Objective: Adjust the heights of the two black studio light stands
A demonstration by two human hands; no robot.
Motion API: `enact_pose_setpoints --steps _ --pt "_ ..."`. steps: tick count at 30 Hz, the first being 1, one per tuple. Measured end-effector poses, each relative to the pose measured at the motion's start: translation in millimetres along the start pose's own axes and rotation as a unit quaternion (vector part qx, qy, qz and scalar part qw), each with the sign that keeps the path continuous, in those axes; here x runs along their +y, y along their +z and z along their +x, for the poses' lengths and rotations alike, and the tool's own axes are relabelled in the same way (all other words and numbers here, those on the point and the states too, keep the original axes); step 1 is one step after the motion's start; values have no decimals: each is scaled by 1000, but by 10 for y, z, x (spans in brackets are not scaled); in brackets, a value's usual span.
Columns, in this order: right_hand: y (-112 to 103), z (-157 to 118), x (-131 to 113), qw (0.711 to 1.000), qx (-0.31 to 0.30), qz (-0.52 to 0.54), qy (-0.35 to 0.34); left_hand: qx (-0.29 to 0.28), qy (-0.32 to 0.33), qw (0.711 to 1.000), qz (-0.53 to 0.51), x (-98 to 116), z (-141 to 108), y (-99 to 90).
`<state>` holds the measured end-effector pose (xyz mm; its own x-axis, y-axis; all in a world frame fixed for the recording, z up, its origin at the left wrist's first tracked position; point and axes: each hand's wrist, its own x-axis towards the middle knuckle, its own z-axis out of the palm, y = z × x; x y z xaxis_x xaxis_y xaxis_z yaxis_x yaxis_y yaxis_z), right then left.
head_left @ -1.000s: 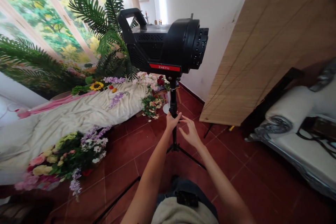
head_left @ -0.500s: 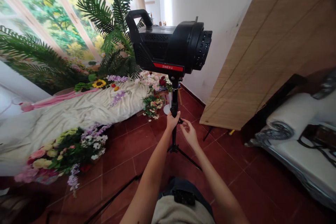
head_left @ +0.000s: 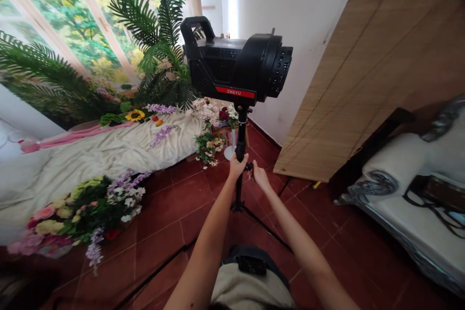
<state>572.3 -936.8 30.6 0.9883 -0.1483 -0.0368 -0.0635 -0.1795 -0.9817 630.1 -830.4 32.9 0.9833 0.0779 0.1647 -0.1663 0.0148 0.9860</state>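
Observation:
A black studio light (head_left: 232,65) with a red ZHEYU label sits on top of a black stand (head_left: 241,131). My left hand (head_left: 238,166) is wrapped round the stand's pole below the light. Just right of the pole is a small black knob (head_left: 249,167). My right hand (head_left: 259,176) is beside this knob, its fingers curled toward it; whether they touch it or hold anything is too small to tell. Below my hands the stand's legs (head_left: 267,227) spread over the red tiled floor.
Flowers (head_left: 83,213) and a bed-like surface with cream cloth (head_left: 160,147) are at the left, palm leaves (head_left: 141,14) behind. A bamboo blind (head_left: 327,92) hangs at the right, beside a white and silver sofa (head_left: 414,208). A black bar (head_left: 156,271) crosses the floor at lower left.
The view has shifted slightly. My right hand has moved a little away from the pole, and its fingers look more curled. My left hand keeps its hold on the pole.

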Motion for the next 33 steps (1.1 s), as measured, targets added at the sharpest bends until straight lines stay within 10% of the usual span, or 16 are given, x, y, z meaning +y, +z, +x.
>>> enact_pose_setpoints --steps 14,19,24,33 --pt "85 -34 -128 919 -151 351 95 14 21 1000 13 5 34 5" --pt "28 -134 -122 995 -27 78 59 0 7 1000 12 24 15 -11" --pt "-113 -190 -162 973 21 -208 -94 13 18 1000 8 11 21 -10" --pt "-46 -36 -34 972 55 -199 -109 13 17 1000 6 87 -1 -2"
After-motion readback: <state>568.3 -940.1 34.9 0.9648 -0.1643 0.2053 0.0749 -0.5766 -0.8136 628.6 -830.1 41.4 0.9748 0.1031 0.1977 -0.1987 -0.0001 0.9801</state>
